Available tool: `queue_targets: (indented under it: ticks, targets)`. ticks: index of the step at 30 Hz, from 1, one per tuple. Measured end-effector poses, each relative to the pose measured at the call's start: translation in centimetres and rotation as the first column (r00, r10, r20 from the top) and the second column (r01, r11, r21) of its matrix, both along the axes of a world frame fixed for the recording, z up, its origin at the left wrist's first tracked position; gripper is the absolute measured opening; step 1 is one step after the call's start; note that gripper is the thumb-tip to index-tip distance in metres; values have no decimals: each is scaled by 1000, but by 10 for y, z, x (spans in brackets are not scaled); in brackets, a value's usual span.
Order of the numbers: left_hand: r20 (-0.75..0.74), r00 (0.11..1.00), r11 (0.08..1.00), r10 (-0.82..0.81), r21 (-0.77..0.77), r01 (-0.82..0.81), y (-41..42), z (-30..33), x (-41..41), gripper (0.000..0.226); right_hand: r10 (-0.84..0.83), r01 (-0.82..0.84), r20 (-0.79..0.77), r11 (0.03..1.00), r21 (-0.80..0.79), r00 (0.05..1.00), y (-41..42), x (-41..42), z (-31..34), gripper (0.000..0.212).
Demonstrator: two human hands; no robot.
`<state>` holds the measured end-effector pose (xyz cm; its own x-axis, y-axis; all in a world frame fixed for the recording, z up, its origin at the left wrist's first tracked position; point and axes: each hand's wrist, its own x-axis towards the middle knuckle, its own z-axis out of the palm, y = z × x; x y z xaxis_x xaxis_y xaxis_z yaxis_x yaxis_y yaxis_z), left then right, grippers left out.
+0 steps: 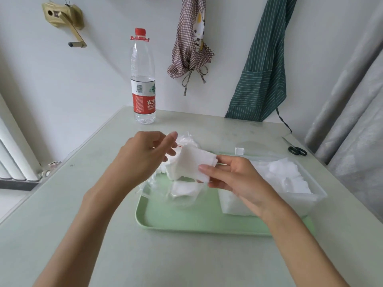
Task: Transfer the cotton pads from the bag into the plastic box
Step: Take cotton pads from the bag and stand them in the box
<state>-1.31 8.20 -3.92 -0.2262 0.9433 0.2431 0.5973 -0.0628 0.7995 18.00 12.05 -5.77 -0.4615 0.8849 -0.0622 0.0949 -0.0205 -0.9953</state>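
A clear plastic bag [163, 189] with white cotton pads inside lies on the left part of a green tray [186, 222]. My left hand [143, 156] pinches the bag's upper edge by its red strip and holds it up. My right hand [234, 179] grips a stack of white cotton pads [196, 164] between thumb and fingers, just outside the bag's mouth. A clear plastic box [306, 201], holding many white pads, stands on the right part of the tray, right of my right hand.
A water bottle [143, 79] with a red label stands at the table's far edge. Black scissors [296, 149] lie at the far right. A clear lid [250, 148] lies behind the box. Two aprons hang on the wall.
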Motion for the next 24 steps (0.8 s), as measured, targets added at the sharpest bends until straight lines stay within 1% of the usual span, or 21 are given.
queue_targets:
  ticks: [2, 3, 6, 7, 9, 11, 13, 15, 17, 20, 24]
  targets:
    - [81, 993, 996, -85, -32, 87, -1, 2, 14, 37, -12, 12, -19, 1000, -22, 1000, 2, 12, 0, 23]
    - [102, 986, 989, -130, -51, 136, 1, 1, 23, 36, -18, 17, -24, 1000, -22, 1000, 4, 19, 0, 23]
    - [110, 966, 966, -236, -80, 245, 13, -7, 42, 20, -48, 48, -9, 999, 3, 999, 7, 37, 1, 22]
    - [111, 962, 963, -249, -81, 259, 20, -11, 48, 21, -64, 64, -7, 998, 15, 998, 8, 43, 2, 21]
    - [128, 956, 958, -265, -77, 276, 34, -14, 65, 30, -122, 122, -1, 990, 67, 993, 12, 59, 5, 19]
    - [134, 949, 952, -286, -71, 297, 52, -13, 87, 40, -237, 235, 2, 962, 141, 971, 21, 79, 10, 18]
    - [104, 953, 954, -285, -67, 293, 72, -8, 112, 38, -374, 367, -2, 908, 201, 927, 35, 100, 14, 17]
    - [75, 958, 956, -278, -72, 283, 95, -4, 137, 26, -498, 483, -4, 839, 253, 867, 50, 119, 15, 18]
    - [22, 956, 950, -293, -109, 294, 114, -3, 158, 22, -585, 552, 23, 778, 299, 811, 63, 135, 12, 19]
    - [-71, 944, 931, -323, -202, 304, 133, -6, 180, 18, -643, 558, 137, 736, 384, 753, 74, 157, 2, 19]
    - [-190, 923, 913, -334, -309, 267, 138, -12, 195, 13, -618, 437, 279, 747, 502, 735, 78, 171, -12, 20]
